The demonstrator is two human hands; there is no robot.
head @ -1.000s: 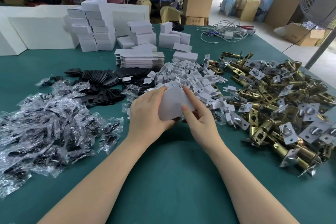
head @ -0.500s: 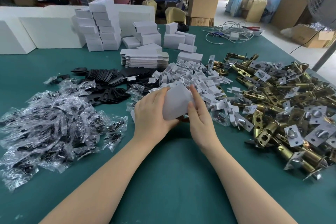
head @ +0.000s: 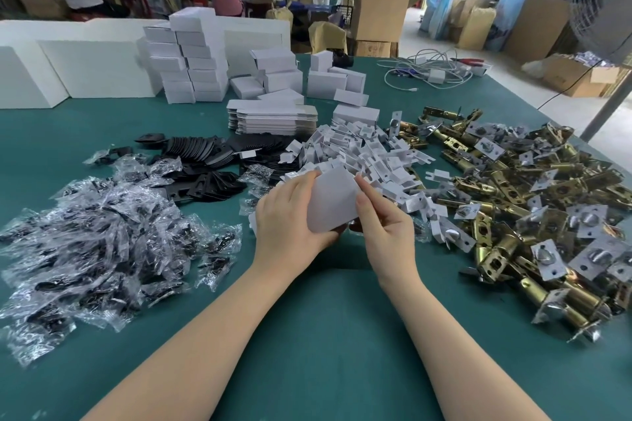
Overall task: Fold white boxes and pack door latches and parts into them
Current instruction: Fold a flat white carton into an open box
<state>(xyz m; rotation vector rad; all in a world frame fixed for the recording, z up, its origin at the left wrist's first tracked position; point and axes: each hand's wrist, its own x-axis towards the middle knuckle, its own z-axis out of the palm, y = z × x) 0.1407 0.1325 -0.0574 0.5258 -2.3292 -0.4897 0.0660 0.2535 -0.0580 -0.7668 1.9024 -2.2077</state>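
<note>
Box [head: 333, 203], half folded, gripped by left hand [head: 290, 219] and right hand [head: 383, 225]; uneven pressure could crease a panel or misalign flaps.

Both bare forearms reach forward side by side, drawing closer together toward the wrists. The left hand [head: 290, 215] is curled round the left side of the white box [head: 331, 202], fingers wrapped behind it and thumb near its lower edge. The right hand [head: 384, 225] grips the box's right side, its forefinger stretched up along that edge and the other fingers tucked underneath.
</note>
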